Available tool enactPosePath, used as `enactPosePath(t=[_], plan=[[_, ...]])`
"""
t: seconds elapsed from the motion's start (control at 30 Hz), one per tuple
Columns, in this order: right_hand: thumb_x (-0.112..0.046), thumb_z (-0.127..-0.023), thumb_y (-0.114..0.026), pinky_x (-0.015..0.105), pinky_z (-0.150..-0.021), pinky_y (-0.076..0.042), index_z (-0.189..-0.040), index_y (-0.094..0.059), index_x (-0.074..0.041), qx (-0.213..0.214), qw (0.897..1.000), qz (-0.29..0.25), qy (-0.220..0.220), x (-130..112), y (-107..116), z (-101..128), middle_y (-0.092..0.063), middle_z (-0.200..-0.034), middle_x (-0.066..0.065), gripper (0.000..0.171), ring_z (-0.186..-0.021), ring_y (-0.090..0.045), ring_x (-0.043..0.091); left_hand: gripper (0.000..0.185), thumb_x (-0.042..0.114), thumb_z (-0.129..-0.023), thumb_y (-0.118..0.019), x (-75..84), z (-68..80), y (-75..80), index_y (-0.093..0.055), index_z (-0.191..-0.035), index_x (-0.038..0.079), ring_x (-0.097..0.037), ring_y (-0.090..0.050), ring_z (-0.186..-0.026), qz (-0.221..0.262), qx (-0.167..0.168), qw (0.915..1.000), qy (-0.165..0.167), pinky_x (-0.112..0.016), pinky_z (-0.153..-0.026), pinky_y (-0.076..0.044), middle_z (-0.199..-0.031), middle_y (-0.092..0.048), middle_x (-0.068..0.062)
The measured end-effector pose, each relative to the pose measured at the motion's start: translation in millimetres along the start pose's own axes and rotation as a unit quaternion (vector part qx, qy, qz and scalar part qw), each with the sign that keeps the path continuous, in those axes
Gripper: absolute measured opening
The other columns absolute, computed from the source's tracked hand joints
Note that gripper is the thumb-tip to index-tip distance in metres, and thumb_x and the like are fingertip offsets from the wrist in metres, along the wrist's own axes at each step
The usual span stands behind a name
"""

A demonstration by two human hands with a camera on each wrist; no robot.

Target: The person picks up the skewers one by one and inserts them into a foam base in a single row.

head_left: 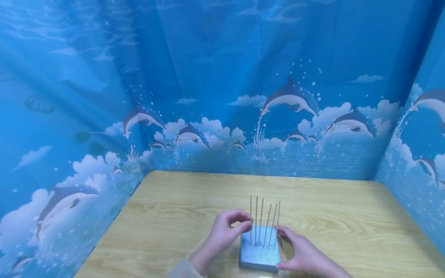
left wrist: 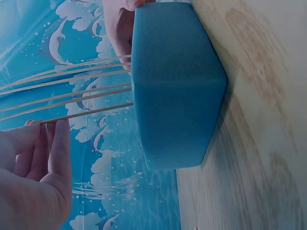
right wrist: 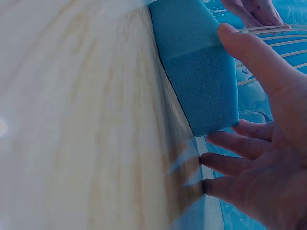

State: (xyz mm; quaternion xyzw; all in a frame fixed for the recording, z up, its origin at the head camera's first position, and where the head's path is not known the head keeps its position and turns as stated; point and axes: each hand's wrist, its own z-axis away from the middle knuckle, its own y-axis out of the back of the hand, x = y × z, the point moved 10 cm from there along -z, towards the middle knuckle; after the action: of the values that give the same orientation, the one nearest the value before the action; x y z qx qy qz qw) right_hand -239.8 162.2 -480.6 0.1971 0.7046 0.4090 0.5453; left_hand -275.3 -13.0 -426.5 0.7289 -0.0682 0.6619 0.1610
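Observation:
A blue foam block (head_left: 259,259) sits on the table with several thin wooden sticks (head_left: 257,218) standing upright in its top. At the block's left, my left hand (head_left: 225,230) pinches the leftmost stick (left wrist: 96,111) between thumb and fingertips, partway up its length. My right hand (head_left: 304,251) holds the block from the right, thumb at the near corner and fingers toward the far corner. In the right wrist view, the thumb of the right hand (right wrist: 276,139) presses one edge of the foam block (right wrist: 201,81), and its lower fingers are spread beside it.
The wood-grain table (head_left: 180,197) extends around the block on all sides. Behind and beside it hangs a blue curtain (head_left: 208,77) printed with dolphins and clouds. A thin pale stick or line (head_left: 197,246) shows behind the left wrist; its kind is unclear.

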Motion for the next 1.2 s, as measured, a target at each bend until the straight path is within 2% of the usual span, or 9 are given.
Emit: enactPosePath(t=[0.3,0.6,0.7,0.83,0.93,1.2], plan=[[-0.058,-0.052,-0.076,0.046,-0.100,-0.042,-0.133,-0.040,-0.012,0.003,1.000,0.006,0.006,-1,0,0,-0.053,-0.131,0.003,0.100,-0.119,-0.052,0.021,0.018,0.013,-0.079,-0.068,2.3,5.6,0.0,-0.066,-0.096,0.007,-0.011,-0.065,-0.084,0.003,0.006,1.0000,0.007,-0.020,-0.073,-0.057,-0.092,-0.068,-0.004],[-0.057,-0.053,-0.077,0.045,-0.100,-0.043,-0.133,-0.041,-0.011,0.004,1.000,0.008,0.007,-2,0,0,-0.054,-0.130,0.003,0.099,-0.117,-0.053,0.021,0.021,0.012,-0.081,-0.066,6.4,5.6,8.0,-0.065,-0.101,0.007,-0.016,-0.065,-0.085,0.028,-0.012,0.9995,0.008,-0.024,-0.074,-0.058,-0.095,-0.066,-0.013],[-0.057,-0.053,-0.077,0.048,-0.100,-0.042,-0.134,-0.040,-0.011,0.000,1.000,0.003,0.004,-2,0,0,-0.054,-0.131,0.005,0.100,-0.118,-0.053,0.023,0.020,0.010,-0.082,-0.065,8.8,5.6,16.5,-0.065,-0.101,0.005,-0.017,-0.064,-0.084,0.017,-0.010,0.9998,0.007,-0.025,-0.073,-0.058,-0.093,-0.065,-0.014],[-0.056,-0.053,-0.076,0.054,-0.099,-0.040,-0.136,-0.037,-0.007,-0.008,1.000,-0.008,-0.002,-1,1,1,-0.053,-0.131,0.010,0.104,-0.118,-0.052,0.029,0.019,0.012,-0.082,-0.066,9.0,3.9,33.1,-0.065,-0.100,0.005,-0.015,-0.063,-0.082,-0.028,0.004,0.9993,0.022,-0.024,-0.071,-0.058,-0.091,-0.066,-0.012],[-0.056,-0.052,-0.076,0.056,-0.099,-0.039,-0.136,-0.036,-0.006,-0.013,1.000,-0.013,-0.004,-1,1,1,-0.052,-0.131,0.011,0.105,-0.118,-0.051,0.031,0.021,0.014,-0.082,-0.066,6.1,2.5,48.7,-0.064,-0.101,0.005,-0.015,-0.063,-0.081,-0.058,0.010,0.9972,0.045,-0.024,-0.070,-0.058,-0.091,-0.065,-0.010],[-0.058,-0.052,-0.076,0.053,-0.099,-0.041,-0.136,-0.037,-0.009,-0.020,1.000,-0.007,-0.003,-2,1,0,-0.050,-0.133,0.009,0.104,-0.119,-0.050,0.029,0.026,0.008,-0.082,-0.064,-10.4,4.6,84.4,-0.061,-0.105,-0.003,-0.016,-0.062,-0.080,-0.085,-0.004,0.9915,0.098,-0.029,-0.071,-0.059,-0.092,-0.064,-0.014]])
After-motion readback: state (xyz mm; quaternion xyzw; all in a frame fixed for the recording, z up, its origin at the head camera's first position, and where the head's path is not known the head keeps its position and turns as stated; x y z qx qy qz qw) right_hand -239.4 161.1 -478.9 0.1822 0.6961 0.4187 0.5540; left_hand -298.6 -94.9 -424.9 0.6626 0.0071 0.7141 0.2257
